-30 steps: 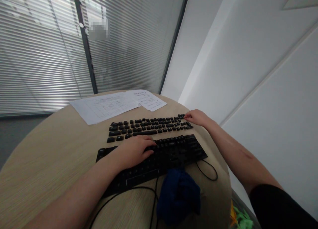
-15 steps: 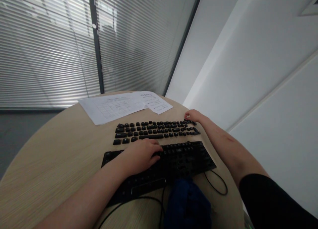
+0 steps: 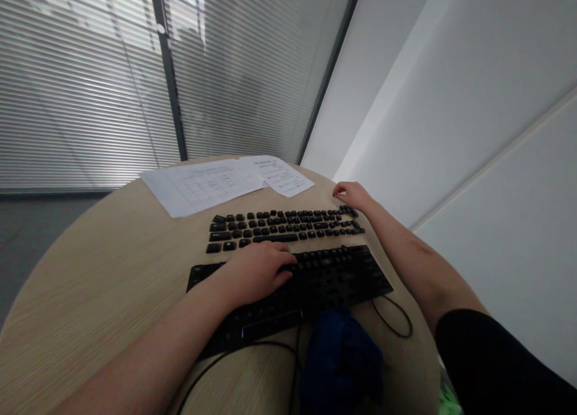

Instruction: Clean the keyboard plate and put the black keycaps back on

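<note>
**Status: board point(image 3: 356, 280) partly stripped, caps point(image 3: 274, 238) mostly in rows**

Clock centred on the board, 12 pointing away from the wearer.

Table point(image 3: 90, 283): wood top, carries everything below.

Board: nearest the wearer, slightly skewed. Keys still on along its far edge from 12 to 2. Middle is too dark to count, so can't tell how many are left there.

Sheets point(image 3: 202, 190): printed, overlapping, 11 o'clock, beyond the caps.

Cloth point(image 3: 340, 364): blue, bunched, 5 o'clock, right by the near edge.

Left hand point(image 3: 259, 274): on the board, just left of centre, thumb and index apart. Palm side hidden, can't tell if anything's under it.

Right hand point(image 3: 354, 194): 1 o'clock, past the right end of the rows, well apart from the left; tips pinched on a dark bit point(image 3: 335, 194), probably a cap.

Cable point(image 3: 259, 343): runs by 6–7, more of it looped at 4.

Caps: several rows at 12, long bar included. My read: layout well along; right end looks less tidy, far-edge keys remain.
</note>
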`<state>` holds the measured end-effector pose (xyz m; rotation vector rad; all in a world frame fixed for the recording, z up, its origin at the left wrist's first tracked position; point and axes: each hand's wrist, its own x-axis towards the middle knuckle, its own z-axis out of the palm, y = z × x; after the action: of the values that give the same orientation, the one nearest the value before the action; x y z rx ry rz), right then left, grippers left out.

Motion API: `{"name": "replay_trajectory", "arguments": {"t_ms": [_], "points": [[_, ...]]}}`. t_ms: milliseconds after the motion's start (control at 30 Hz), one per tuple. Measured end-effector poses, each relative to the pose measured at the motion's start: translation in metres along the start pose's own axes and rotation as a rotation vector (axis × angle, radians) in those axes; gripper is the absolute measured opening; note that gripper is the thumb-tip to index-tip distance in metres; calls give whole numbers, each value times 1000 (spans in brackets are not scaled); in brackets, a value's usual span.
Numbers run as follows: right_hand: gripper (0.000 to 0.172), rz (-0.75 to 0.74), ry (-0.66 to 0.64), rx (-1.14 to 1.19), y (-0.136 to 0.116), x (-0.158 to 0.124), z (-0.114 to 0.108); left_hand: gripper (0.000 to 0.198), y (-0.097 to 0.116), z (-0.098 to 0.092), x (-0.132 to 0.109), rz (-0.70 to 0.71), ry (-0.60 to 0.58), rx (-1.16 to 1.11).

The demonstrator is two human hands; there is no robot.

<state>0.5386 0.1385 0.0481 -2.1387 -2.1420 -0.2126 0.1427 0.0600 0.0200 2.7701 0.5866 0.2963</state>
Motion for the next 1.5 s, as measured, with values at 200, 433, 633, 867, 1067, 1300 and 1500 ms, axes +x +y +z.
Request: {"name": "replay_trajectory", "arguments": {"t_ms": [200, 433, 633, 867, 1067, 1300, 1500], "points": [[18, -89, 282, 451, -21, -102, -21, 29, -3, 2, 1, 17, 9, -14], [22, 7, 257, 646, -25, -205, 11, 32, -3, 3, 2, 7, 6, -19], [21, 16, 235, 606, -26, -210, 31, 33, 2, -1, 0, -20, -24, -22], [23, -10, 151, 618, -28, -208, 34, 34, 1, -1, 0, -32, -30, -32], [29, 4, 120, 747, -25, -207, 41, 34, 2, -2, 0, -37, -33, -22], [32, -10, 113, 681, -21, -208, 39, 35, 1, -3, 0, -49, -47, -1], [32, -28, 102, 578, -21, -208, 37, 36, 2, -2, 0, -48, -47, -5]]}}
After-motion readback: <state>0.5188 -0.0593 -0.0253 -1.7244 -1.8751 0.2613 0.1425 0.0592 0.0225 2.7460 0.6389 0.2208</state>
